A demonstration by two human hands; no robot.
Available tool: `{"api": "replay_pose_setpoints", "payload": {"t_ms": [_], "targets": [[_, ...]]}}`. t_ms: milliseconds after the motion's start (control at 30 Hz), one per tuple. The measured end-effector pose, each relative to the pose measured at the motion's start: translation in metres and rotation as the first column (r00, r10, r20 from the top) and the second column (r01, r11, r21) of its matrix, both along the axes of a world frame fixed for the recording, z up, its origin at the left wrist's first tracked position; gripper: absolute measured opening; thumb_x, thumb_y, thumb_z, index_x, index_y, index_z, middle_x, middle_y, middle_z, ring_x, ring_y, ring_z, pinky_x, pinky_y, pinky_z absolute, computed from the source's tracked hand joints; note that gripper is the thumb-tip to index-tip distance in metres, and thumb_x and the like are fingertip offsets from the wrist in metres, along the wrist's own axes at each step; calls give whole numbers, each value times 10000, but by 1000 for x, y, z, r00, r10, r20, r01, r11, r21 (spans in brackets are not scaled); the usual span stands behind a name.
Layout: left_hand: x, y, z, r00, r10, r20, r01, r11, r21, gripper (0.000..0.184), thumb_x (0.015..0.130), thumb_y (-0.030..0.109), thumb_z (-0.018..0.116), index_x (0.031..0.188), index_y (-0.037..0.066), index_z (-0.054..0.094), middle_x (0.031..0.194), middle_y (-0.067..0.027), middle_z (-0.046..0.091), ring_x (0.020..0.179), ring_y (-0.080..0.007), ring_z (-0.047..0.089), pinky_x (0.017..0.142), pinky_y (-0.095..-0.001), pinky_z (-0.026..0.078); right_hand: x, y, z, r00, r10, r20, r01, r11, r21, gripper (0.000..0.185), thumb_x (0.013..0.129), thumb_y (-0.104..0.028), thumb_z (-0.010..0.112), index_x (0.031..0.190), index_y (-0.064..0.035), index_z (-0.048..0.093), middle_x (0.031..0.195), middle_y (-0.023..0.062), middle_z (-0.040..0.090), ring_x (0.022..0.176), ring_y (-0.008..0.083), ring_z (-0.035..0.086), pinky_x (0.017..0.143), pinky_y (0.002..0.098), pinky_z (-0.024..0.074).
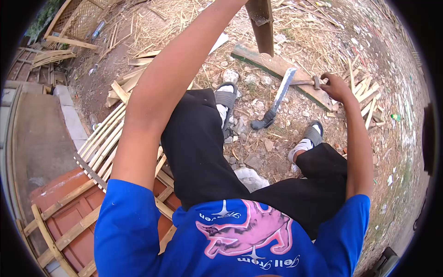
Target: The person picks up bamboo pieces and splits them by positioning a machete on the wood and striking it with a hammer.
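My right hand (336,87) is beside the head of a hammer (316,82), with its fingers curved and apart and nothing visible between them. The hammer lies across a long wooden board (277,68) on the ground. A machete (282,94) with a dark handle rests on the stones between my feet, its blade tip close to the board. My left forearm reaches up past the top edge, so my left hand is out of view. Near that wrist, a brown wooden piece (263,27) hangs down from the top edge.
Split wood pieces (367,94) lie right of the board. Thin slats (104,138) and a reddish panel with a wooden frame (69,221) are at the left. A pale rock (251,179) sits between my legs. Wood scraps and a lattice (85,23) are farther off.
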State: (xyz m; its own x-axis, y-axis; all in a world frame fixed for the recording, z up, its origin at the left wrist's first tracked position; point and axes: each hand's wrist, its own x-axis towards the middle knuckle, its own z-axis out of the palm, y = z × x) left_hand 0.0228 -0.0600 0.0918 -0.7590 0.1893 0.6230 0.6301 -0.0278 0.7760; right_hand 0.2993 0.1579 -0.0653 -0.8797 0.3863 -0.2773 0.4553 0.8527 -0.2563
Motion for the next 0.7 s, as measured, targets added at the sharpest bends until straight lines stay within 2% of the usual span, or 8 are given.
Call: {"api": "replay_pose_setpoints", "payload": {"t_ms": [100,233,333,367,467,567,667,700], "targets": [[9,29,-30,992,37,121,-32,998,-46,777,647,193,870,1175,-84,370,1069,-268,598,1007,-356,625,884,-410,518,5,-7,-70,990,-133,54,135,990,-27,398,811,-279,661,1149,-69,646,1089,237,671,1056,380,633,943,442,483],[17,45,-54,985,75,155,-59,993,-104,960,629,228,878,1304,-133,298,1148,-316,570,1072,-391,598,942,-419,491,25,-64,-178,904,-427,34,421,869,-261,378,775,-324,708,1039,-54,693,1063,243,681,1039,392,639,935,418,488],[15,57,-64,987,148,62,-136,977,-165,1030,628,244,881,1347,-149,258,1193,-342,550,1113,-423,575,965,-428,476,43,-118,-292,861,-486,152,499,746,-441,487,786,-361,738,1035,49,653,856,180,702,643,234,684,600,370,540],[15,60,-67,987,147,64,-135,978,-158,1016,632,247,879,1354,-125,268,1189,-340,553,1111,-425,575,962,-433,475,48,-143,-326,798,-577,174,574,640,-510,549,787,-387,750,1080,62,630,872,176,697,641,225,677,566,353,530],[22,64,-70,995,82,48,-74,986,-149,926,652,254,869,1345,-50,335,1165,-320,570,1096,-420,579,943,-442,475,49,-210,-358,691,-709,-139,474,590,-654,537,759,-301,786,1100,80,623,876,162,687,628,211,656,548,360,518],[21,56,-61,996,-42,-77,26,979,-201,739,681,260,854,1260,11,467,1109,-270,603,1054,-396,596,908,-444,482,38,-246,-492,584,-773,-246,373,526,-764,429,750,-238,791,1002,68,628,810,133,653,572,193,607,478,355,465],[10,60,-69,956,-63,-287,-33,947,-319,549,704,288,843,1100,7,586,1026,-210,627,986,-369,616,868,-436,496,21,-238,-366,552,-819,159,492,165,-855,334,745,-202,790,900,28,604,773,107,617,523,179,549,428,345,404],[13,58,-66,968,-98,-231,12,937,-348,588,703,313,846,1129,11,576,1027,-214,632,993,-373,617,867,-435,498,18,-234,-352,471,-829,302,530,-8,-848,328,738,-202,795,882,12,593,772,103,611,512,177,537,418,343,386]]}}
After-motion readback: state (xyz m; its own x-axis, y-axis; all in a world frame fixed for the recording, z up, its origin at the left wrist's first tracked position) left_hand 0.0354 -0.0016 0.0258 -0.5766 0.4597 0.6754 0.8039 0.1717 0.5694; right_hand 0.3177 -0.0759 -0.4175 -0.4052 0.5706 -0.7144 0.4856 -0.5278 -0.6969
